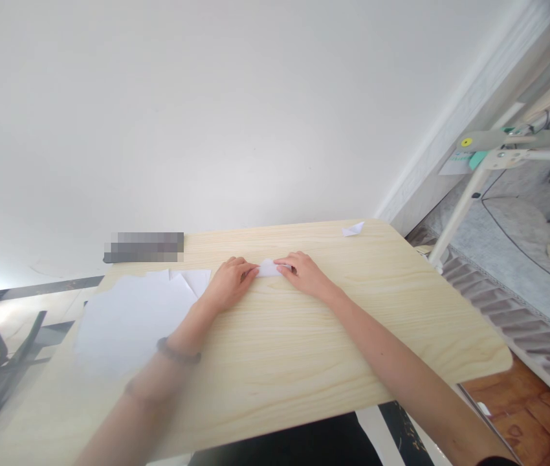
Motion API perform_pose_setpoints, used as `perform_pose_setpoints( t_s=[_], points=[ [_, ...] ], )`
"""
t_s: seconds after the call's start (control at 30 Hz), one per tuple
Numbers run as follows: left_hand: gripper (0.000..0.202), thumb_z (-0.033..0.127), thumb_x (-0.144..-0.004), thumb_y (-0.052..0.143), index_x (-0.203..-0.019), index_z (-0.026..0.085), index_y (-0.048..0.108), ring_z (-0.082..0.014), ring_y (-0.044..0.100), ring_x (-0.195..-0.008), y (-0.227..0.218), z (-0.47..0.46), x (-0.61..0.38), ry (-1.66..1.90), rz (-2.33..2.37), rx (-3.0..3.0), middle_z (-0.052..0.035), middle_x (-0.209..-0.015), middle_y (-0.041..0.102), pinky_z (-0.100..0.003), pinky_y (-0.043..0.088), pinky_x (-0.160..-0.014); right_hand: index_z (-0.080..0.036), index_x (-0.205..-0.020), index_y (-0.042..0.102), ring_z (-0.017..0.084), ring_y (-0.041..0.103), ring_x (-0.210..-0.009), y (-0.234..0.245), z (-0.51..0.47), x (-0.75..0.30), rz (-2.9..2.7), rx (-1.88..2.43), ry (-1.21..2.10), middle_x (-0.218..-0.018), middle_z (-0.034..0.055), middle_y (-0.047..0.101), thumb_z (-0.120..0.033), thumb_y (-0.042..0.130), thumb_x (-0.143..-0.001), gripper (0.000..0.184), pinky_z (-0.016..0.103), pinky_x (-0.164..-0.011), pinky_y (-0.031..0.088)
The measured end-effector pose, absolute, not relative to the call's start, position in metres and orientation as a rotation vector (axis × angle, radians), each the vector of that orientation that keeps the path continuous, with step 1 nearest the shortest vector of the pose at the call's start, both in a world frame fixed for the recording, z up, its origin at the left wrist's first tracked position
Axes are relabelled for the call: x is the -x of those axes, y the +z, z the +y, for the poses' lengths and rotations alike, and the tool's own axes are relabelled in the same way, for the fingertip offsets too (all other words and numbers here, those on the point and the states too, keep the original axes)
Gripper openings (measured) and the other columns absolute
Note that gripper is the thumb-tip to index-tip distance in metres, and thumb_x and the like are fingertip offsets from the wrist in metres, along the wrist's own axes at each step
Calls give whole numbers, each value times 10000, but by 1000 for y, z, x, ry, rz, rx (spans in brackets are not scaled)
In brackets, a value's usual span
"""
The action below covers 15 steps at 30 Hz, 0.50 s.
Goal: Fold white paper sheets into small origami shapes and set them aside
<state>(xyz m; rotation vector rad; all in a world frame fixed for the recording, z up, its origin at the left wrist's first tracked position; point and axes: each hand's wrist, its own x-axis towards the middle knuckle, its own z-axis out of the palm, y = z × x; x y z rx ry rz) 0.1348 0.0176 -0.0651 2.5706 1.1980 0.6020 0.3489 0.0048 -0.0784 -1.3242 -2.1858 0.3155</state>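
A small folded piece of white paper (268, 268) lies at the middle of the wooden table, between my two hands. My left hand (231, 282) pinches its left end between thumb and fingers. On the other side, my right hand (304, 272) grips the right end in the same way, thumb near the lower edge and fingertips on top. The paper's ends are partly covered by my fingers. Beside my left forearm lies a spread of white paper sheets (129, 317), overlapping one another.
A folded white paper piece (353, 229) rests near the table's far right corner. At the far left edge is a dark, pixelated object (143, 248). The pale wooden table (401, 298) meets a white wall (255, 116). A white metal frame (464, 207) stands to the right.
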Motion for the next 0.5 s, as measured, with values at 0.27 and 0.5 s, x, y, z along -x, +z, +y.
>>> perform_pose_setpoints(
  t_s=[0.27,0.5],
  points=[
    [337,365,-865,350,-1015,203,606,-184,493,-787,-65,17,-134,641,1251,-2552,-55,-775,569,-326,390,-760,-211,-1036,609,141,485,-764,-78,6,-351,-2193,1335,361,-812,40,581,-260,459,-834,257,287,-750,374],
    [290,370,-837,404,-914,228,645,-189,497,-793,-68,21,-134,652,1314,-2488,-45,-780,584,-322,394,-749,-211,-1009,619,132,491,-744,-78,6,-349,-2162,1338,370,-798,35,570,-244,466,-831,237,281,-738,374]
  ],
)
